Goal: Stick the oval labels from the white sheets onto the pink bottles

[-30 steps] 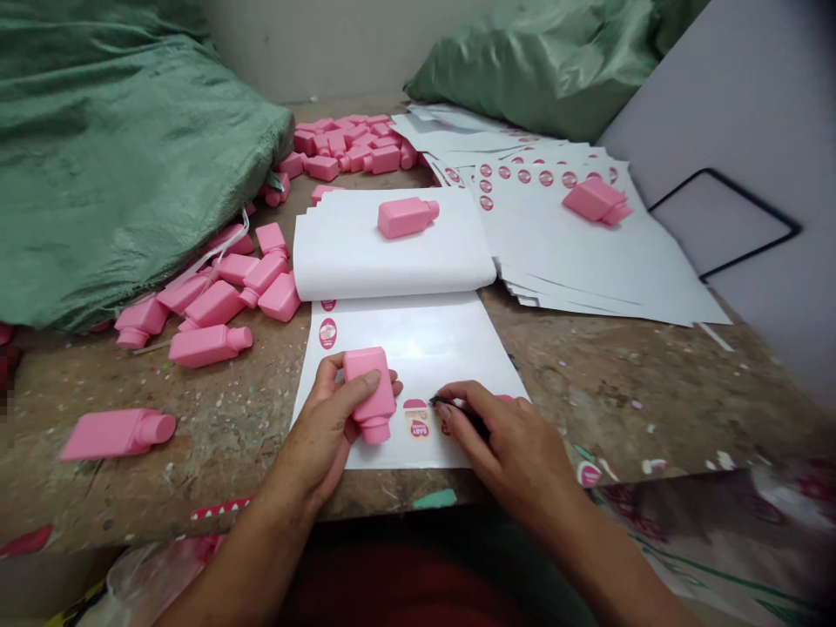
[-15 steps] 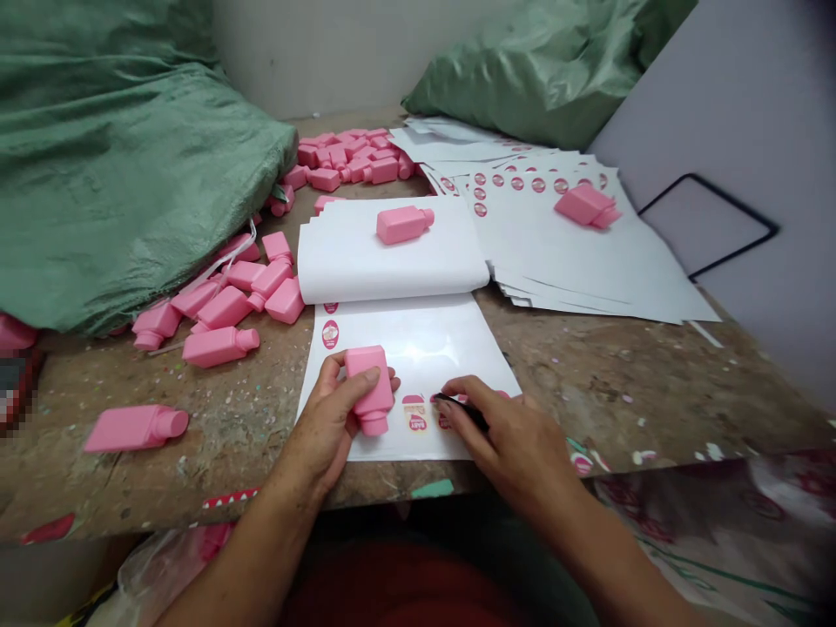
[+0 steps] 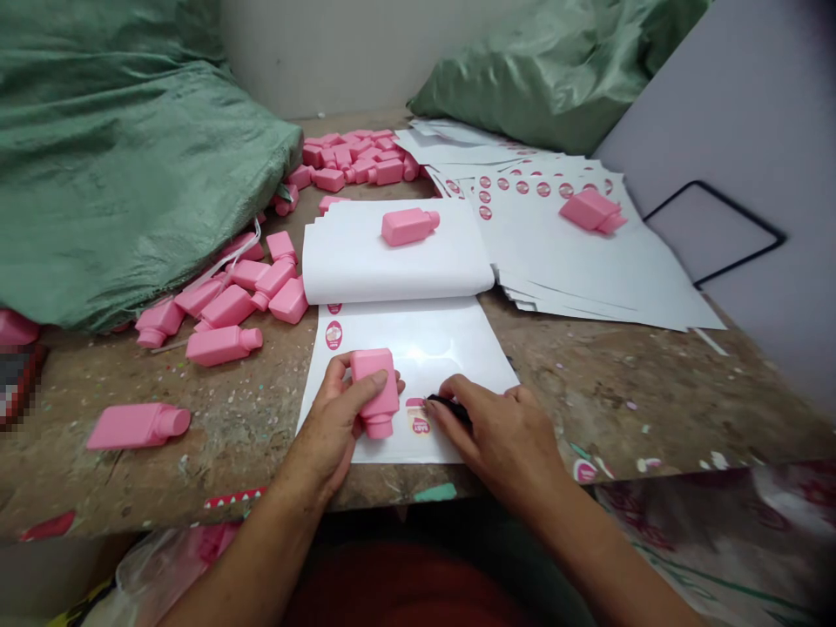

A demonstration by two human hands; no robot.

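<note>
Tearing of label could be caused by black tool being pushed too hard or slipping; label sheet could be dragged askew too. Pink bottle is gripped in left hand over sheet's near left part, thumb laid across face, fingers curled behind, neck pointed near. Tool is pinched in right hand, fingers closed, tip at label's far right corner.
</note>
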